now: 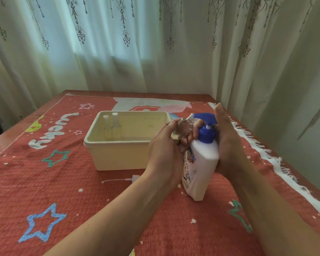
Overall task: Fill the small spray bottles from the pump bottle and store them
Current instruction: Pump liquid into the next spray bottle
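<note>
White pump bottle [199, 163] with blue pump head [206, 126], tilted, near right edge of table, on red star-patterned cloth [63, 200]. Right hand [227, 143] flat against bottle's right side, fingers straight and extended upward, palm touching bottle. Left hand [166, 145] closed around small clear spray bottle [183, 126], open neck held just beside pump spout. Liquid level in it not readable. Cream plastic box [118, 156] toward table centre, just left of left hand; two capped small spray bottles [112, 126] upright at its far left corner. Loose white sprayer cap with dip tube [124, 179] lying on cloth just in front of box.
</note>
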A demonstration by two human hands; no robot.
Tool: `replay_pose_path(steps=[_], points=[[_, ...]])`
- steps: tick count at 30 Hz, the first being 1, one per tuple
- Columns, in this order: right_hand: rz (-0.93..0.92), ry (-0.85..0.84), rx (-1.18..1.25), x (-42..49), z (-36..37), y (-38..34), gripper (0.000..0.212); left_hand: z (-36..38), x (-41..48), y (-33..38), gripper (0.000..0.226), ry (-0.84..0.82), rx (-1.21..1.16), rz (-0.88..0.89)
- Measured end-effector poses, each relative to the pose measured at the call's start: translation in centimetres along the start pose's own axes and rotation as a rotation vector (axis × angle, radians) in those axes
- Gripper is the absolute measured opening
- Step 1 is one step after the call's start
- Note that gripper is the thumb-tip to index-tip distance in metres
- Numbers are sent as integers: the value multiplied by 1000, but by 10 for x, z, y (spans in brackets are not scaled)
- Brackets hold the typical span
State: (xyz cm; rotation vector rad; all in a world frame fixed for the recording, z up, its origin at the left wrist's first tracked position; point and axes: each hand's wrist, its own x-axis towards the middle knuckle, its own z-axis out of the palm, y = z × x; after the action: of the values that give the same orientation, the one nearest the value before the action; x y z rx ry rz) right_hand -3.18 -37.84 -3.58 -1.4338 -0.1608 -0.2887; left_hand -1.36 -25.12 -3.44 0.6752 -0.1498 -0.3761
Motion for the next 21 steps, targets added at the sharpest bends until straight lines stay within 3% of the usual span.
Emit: replay_pose_path(steps=[8, 16, 21], points=[[-6, -11, 30, -1, 1, 1, 79, -2, 2, 2, 17, -8, -80, -55], [-60, 131, -117, 0, 0, 2, 80, -5, 6, 8, 17, 0, -172, -94], [-56, 114, -70, 2, 5, 1, 78, -4, 7, 7, 14, -6, -189, -118]])
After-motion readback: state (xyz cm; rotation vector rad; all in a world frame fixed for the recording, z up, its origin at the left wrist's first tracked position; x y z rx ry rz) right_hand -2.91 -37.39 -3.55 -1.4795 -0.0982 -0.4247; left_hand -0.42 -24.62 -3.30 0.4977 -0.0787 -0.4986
